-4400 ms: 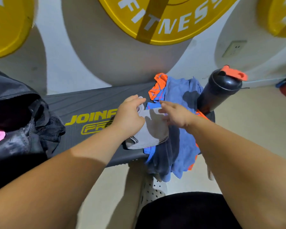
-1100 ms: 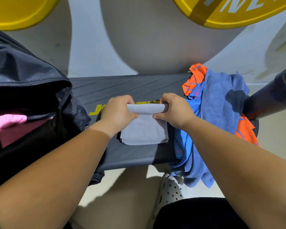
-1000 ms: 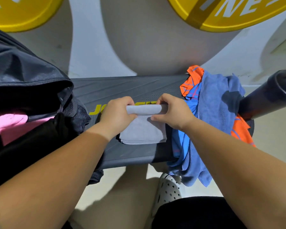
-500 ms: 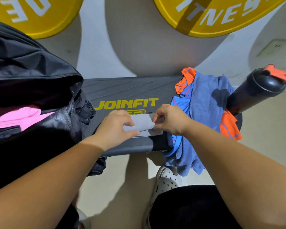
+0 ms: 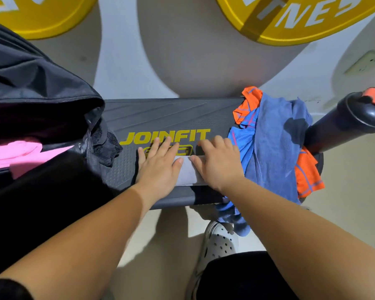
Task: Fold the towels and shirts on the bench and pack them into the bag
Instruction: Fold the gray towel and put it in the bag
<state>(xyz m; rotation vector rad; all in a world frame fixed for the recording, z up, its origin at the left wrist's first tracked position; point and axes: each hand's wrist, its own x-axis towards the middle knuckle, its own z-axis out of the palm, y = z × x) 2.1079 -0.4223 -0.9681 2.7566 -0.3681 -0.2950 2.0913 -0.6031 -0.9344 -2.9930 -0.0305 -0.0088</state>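
A small grey towel [image 5: 187, 172], folded into a narrow strip, lies on the black bench [image 5: 160, 118] near its front edge. My left hand [image 5: 158, 167] presses flat on its left end with straight fingers. My right hand [image 5: 218, 164] presses flat on its right end. Only the middle of the towel shows between them. To the right, a blue towel [image 5: 273, 144] lies heaped over a blue and orange shirt [image 5: 305, 174], hanging off the bench front. The open black bag [image 5: 41, 100] stands at the left with pink cloth [image 5: 15, 154] inside.
A black shaker bottle [image 5: 342, 124] with an orange cap stands at the bench's right end. Yellow weight plates [image 5: 290, 22] lean on the wall behind. My white perforated shoe [image 5: 219, 241] is on the floor below the bench.
The grey towel was folded over toward me into a narrower strip. Both hands let go of its edge and now lie flat on top of it.
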